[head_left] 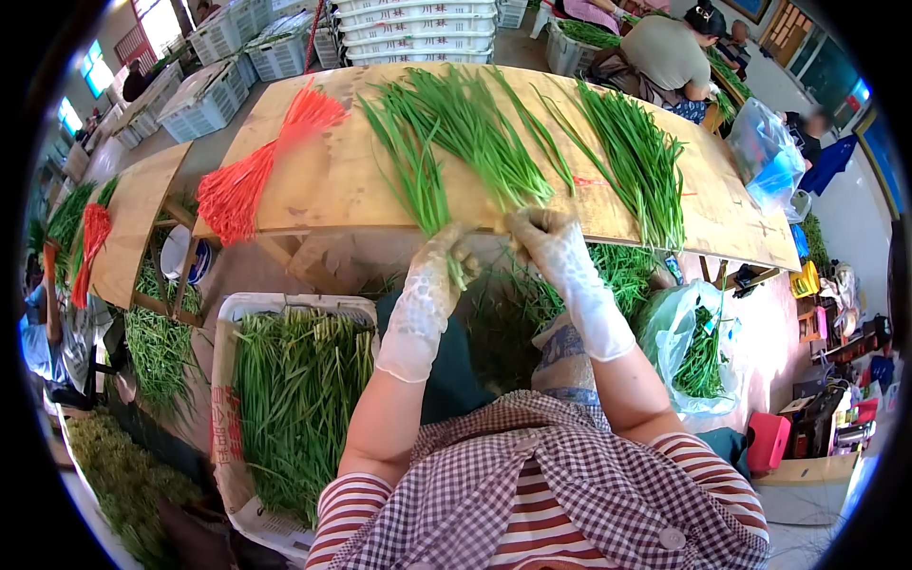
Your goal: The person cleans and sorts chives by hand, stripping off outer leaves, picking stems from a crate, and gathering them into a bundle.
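Observation:
My left hand (443,258), in a pale translucent glove, is closed around the lower ends of a small bunch of green chives (415,176). Its leaves lie over the table edge, and the cut ends poke out below my fingers. The gloved right hand (549,236) is at the table edge with its fingers curled in; what they pinch, if anything, is hidden and slightly blurred. Just beyond it lies a larger pile of chives (480,133) on the wooden table (323,180). Another bundle of chives (638,157) rests farther right, beside a thin red tie (594,181).
Red tie strips (271,171) lie on the table's left part. A white crate (285,302) full of greens stands at my left, a clear plastic bag (665,328) with greens at my right. Stacked crates (418,33) and a seated person (665,57) are beyond the table.

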Available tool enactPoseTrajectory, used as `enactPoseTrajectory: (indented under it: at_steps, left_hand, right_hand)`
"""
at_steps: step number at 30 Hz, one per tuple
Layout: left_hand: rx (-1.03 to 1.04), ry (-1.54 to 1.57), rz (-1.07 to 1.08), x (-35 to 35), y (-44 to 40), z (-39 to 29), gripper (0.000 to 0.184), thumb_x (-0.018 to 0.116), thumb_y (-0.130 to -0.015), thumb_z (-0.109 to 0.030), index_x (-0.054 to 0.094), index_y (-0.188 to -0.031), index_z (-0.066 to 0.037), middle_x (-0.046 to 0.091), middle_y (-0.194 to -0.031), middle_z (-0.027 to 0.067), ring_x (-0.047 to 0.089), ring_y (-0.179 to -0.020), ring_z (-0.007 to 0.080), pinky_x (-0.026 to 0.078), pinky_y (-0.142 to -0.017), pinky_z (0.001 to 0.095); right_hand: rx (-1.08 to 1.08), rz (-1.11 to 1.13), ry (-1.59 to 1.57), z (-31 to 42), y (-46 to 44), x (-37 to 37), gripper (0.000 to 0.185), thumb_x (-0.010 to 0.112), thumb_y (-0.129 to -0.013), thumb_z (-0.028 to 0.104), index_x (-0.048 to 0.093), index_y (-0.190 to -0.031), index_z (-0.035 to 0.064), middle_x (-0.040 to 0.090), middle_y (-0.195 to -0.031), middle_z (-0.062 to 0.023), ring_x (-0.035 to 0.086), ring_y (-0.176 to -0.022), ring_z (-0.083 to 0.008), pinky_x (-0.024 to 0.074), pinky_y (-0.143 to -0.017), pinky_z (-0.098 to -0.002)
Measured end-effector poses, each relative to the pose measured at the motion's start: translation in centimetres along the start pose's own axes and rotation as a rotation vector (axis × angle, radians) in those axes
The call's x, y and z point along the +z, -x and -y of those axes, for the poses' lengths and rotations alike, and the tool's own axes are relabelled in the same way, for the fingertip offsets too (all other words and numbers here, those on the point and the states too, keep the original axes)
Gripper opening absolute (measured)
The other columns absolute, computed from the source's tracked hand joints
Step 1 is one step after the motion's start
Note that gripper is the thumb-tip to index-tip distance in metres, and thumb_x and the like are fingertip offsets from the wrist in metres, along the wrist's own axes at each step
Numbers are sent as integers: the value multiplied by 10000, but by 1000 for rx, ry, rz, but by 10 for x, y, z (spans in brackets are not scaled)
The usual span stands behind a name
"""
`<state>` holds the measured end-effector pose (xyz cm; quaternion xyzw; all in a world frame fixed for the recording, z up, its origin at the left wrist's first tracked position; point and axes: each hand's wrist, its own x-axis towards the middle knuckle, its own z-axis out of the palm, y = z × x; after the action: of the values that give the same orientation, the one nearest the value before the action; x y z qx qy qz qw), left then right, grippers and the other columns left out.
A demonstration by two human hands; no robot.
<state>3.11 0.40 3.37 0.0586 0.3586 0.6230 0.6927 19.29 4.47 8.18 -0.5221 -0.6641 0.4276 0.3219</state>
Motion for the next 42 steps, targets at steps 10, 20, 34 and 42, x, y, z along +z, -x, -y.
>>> enactPoseTrajectory:
  at_steps: [10,20,34,42]
  left_hand:
    - [65,-137,92,-5,-7,17,191,600,-904,-191,617,-1016,-37,427,-611,-34,417,-530,94,360,-494,238]
    - [329,-102,9,4,-4,12,173,601,-893,-156,602,-999,-19,353,-569,-51,393,-535,92,374,-496,252]
    - [95,-33,24,20,13,-3,92,558,-930,-142,544,-952,-54,496,-699,5,523,-608,164,477,-599,317]
    - [85,-140,10,36,12,17,136,596,-926,-239,546,-916,-113,441,-625,-24,450,-560,122,400,-536,259]
  right_hand:
    - [175,123,-569,-34,24,5,275,646,-905,233,669,-1009,-20,670,-792,-42,605,-665,-107,504,-622,-223]
    - [-70,-18,21,-46,30,-3,320,693,-813,315,672,-977,42,657,-798,-195,663,-765,-305,510,-706,-359]
    - [-281,-250,577,-21,-45,2,254,595,-874,284,698,-836,54,661,-715,-160,659,-648,-304,520,-586,-396]
    - [99,164,-389,-32,21,-11,247,551,-943,191,680,-999,-12,678,-770,-69,611,-628,-127,502,-583,-248]
